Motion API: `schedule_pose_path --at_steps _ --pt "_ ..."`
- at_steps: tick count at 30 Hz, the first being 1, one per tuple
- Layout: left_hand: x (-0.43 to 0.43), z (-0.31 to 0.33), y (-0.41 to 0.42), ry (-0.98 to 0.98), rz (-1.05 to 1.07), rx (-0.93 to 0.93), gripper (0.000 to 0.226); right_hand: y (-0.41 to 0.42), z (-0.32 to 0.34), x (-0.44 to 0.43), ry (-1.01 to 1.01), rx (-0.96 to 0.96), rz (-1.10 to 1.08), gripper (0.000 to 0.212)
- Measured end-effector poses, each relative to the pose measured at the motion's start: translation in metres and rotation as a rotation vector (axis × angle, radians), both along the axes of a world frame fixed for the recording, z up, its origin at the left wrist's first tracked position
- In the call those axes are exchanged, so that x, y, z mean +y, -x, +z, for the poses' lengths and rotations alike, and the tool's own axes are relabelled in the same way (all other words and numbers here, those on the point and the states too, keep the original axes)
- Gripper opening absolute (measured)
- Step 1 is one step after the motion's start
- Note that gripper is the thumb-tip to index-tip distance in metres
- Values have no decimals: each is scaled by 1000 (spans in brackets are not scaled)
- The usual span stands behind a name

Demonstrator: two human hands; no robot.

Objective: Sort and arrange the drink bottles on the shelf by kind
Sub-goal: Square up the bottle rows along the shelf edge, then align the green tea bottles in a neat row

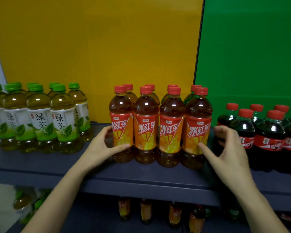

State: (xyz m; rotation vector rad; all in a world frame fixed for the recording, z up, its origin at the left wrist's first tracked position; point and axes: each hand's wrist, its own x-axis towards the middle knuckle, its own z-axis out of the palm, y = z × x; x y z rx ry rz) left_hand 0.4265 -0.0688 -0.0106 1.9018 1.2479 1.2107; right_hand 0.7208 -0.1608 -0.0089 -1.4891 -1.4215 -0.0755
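Yellow panel (97,47) and green panel (250,47) back a dark shelf (141,175), and your red teas (146,130) stand at its middle, a tight block two rows deep, four across the front, labels forward. Your left hand (101,145) wraps the left-end bottle (122,118), thumb across the lower label and fingers round the back. Your right hand (228,148) is spread beside the right-end bottle (197,125), thumb tip on the label and curled fingers just short of its side, not yet closed on it. These are full plastic bottles, so expect real weight in each and a tall, top-heavy stance. The walls should give a little under a squeeze, and the glossy label sleeve may slip. Hold low on the label band or at the waist just beneath it, not by the cap. Pushing the whole block from both ends could buckle the middle bottles out of line, so press low and evenly. Centre left in the frame, well apart, stand the green teas (40,121), with bare shelf between them and your left hand. Centre right, the colas (269,132) crowd in just beside your right hand. They are what stands in your way: your knuckles are close to the nearest one, and a nudge could topple it. Along the bottom of the frame a lower shelf (84,221) holds more bottles, dim and blurred.
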Motion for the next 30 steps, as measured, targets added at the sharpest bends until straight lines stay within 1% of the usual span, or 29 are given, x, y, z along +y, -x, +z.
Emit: schedule_pose_path --at_steps 1,3,6,8,12,15,17,23,27,30 --pt "-4 -1 6 -93 90 81 69 1 -1 -7 -59 -56 -42 50" --pt "-11 -5 21 -263 247 246 57 7 -1 -15 -113 -137 -42 35" --pt "-24 -7 42 -446 436 408 27 26 -1 -17 -77 -223 87 21" --pt "-32 -7 60 -509 511 470 25 43 -2 -12 -41 -255 169 16" --pt "-39 -10 109 -508 595 503 28 82 -6 4 5 -271 275 16" --pt "-41 -15 153 -487 682 503 16 117 -12 17 31 -268 326 17" --pt "-39 -17 186 -470 713 509 12 143 -16 26 36 -266 349 17" --pt "-12 -17 274 -426 655 534 15 222 -24 53 21 -202 364 21" --pt "9 -19 321 -421 615 529 23 266 -28 73 27 -190 355 23" --pt "26 -18 348 -374 594 444 42 292 -28 85 49 -158 333 26"
